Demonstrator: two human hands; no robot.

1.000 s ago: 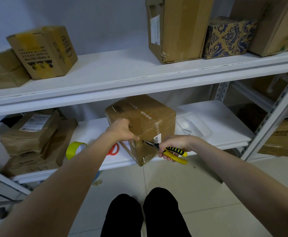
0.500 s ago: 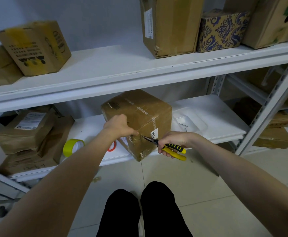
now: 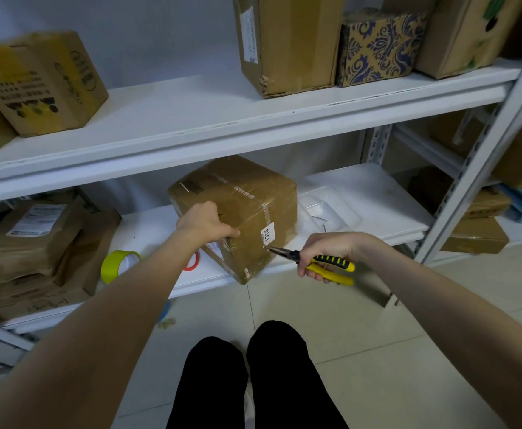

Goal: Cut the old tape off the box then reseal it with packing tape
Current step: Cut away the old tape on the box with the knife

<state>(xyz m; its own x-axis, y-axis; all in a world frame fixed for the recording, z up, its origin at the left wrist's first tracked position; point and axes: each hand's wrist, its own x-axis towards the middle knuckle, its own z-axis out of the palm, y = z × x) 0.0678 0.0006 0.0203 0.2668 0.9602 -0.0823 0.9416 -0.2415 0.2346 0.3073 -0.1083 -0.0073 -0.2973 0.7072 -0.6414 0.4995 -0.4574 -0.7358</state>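
Note:
A taped brown cardboard box [image 3: 247,196] with a white "1314" sticker sits at the front of the lower shelf [image 3: 377,193]. My left hand [image 3: 205,222] grips the box's near top corner. My right hand [image 3: 324,253] grips yellow-and-black long-nose pliers [image 3: 315,261]; their tip touches the box's front face just below the sticker. A yellow-green roll of tape [image 3: 118,266] lies on the shelf left of the box. A red ring [image 3: 191,263], partly hidden by my left arm, lies beside the box.
Brown paper parcels [image 3: 33,243] are stacked at the shelf's left end. A clear plastic tray [image 3: 331,212] lies right of the box. Several cardboard boxes stand on the upper shelf [image 3: 191,119]. A grey shelf post [image 3: 482,156] rises at right. My knees [image 3: 253,376] are over the tiled floor.
My right hand has drawn the pliers rightward across the box's front, from beside my left thumb to below the sticker. My left hand stays on the corner.

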